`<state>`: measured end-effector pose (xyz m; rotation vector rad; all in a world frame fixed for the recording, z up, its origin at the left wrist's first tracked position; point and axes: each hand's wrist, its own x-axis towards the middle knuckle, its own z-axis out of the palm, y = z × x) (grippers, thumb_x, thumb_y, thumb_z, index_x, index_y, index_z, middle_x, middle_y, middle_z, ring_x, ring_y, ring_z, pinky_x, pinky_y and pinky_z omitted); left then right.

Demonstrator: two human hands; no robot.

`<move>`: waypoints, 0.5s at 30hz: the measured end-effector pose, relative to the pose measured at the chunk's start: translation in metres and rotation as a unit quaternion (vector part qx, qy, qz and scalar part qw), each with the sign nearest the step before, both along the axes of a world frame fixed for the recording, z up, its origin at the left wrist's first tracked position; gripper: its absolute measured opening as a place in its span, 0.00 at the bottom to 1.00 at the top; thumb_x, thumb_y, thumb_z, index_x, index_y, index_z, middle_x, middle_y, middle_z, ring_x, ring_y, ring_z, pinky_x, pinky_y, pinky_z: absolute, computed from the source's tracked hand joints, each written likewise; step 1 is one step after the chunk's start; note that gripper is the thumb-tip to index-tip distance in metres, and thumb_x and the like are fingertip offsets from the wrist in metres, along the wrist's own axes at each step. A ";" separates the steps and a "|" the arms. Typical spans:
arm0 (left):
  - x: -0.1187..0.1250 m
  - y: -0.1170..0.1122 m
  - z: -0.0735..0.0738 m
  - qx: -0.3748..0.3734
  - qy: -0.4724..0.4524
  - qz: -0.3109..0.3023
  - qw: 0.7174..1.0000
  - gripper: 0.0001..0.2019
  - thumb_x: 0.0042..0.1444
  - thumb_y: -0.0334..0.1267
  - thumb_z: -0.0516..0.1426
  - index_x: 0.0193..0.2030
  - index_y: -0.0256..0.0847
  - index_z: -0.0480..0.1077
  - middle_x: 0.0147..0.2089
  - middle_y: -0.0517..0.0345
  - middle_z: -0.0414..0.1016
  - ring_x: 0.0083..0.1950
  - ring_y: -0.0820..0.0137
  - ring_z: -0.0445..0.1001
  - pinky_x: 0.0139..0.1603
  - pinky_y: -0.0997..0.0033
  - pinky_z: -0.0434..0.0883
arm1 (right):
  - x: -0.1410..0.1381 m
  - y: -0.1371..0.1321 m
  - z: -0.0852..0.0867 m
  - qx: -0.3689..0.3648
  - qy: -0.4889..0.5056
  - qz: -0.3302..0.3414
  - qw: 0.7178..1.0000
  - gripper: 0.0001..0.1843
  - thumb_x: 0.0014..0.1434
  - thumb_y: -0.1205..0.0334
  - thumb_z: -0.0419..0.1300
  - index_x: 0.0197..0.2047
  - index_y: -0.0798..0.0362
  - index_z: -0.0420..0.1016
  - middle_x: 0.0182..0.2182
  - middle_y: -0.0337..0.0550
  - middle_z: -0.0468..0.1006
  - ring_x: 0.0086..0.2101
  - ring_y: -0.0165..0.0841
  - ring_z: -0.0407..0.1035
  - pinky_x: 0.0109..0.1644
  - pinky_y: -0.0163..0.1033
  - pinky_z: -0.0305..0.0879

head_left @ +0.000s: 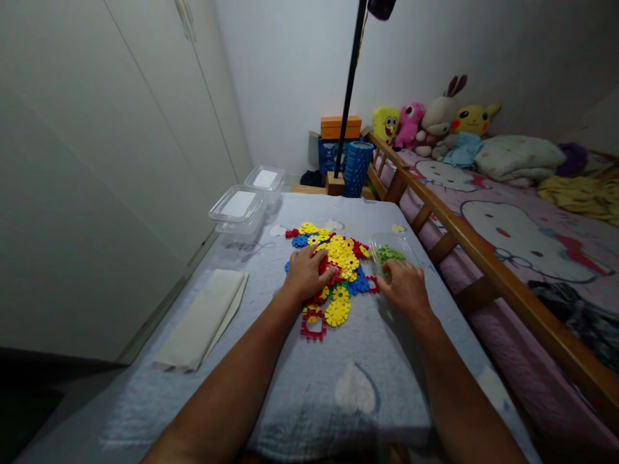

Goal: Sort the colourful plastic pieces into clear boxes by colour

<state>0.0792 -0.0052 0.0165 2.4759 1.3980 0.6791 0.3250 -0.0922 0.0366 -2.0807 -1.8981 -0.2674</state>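
A mixed pile of plastic snowflake discs (344, 254), mostly yellow with blue, red and green among them, lies on the cloth-covered table. My left hand (305, 274) rests on the pile's left side, thumb and fingers apart over red and yellow pieces. Red square frames (314, 327) with notched edges lie at the near edge of the pile. To the right is a clear plastic container (411, 248) with small green pieces (389, 253) inside. At its near edge my right hand (405, 285) has its fingers curled; what they hold is hard to make out.
Two lidded clear boxes (238, 205) stand at the table's far left. A folded pale cloth (203, 319) lies to the left. Along the right side runs a wooden bed rail (464, 241). Beyond the table rise a black pole (349, 90) and a blue foam roller (356, 171).
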 end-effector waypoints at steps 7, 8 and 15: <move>0.019 -0.025 0.029 0.033 -0.103 -0.001 0.994 0.20 0.62 0.45 0.60 0.59 0.43 0.73 0.68 0.44 0.69 0.71 0.50 0.63 0.71 0.44 0.60 | 0.022 0.015 -0.003 0.057 0.086 0.015 0.995 0.11 0.62 0.54 0.57 0.33 0.51 0.74 0.32 0.46 0.78 0.36 0.40 0.69 0.44 0.43 0.60; 0.027 -0.030 0.032 0.013 -0.132 -0.026 0.991 0.17 0.64 0.44 0.59 0.57 0.43 0.74 0.66 0.44 0.71 0.68 0.52 0.66 0.71 0.47 0.62 | 0.031 0.021 -0.003 0.071 0.090 0.004 0.993 0.11 0.62 0.54 0.57 0.34 0.51 0.75 0.34 0.48 0.78 0.38 0.41 0.69 0.46 0.44 0.61; 0.093 -0.062 0.030 -0.267 -0.289 -0.099 0.914 0.26 0.55 0.37 0.65 0.60 0.38 0.69 0.57 0.43 0.76 0.53 0.59 0.76 0.58 0.58 0.72 | 0.095 0.077 -0.003 0.019 0.098 -0.128 0.987 0.22 0.59 0.54 0.59 0.50 0.59 0.81 0.44 0.59 0.81 0.45 0.45 0.74 0.52 0.46 0.67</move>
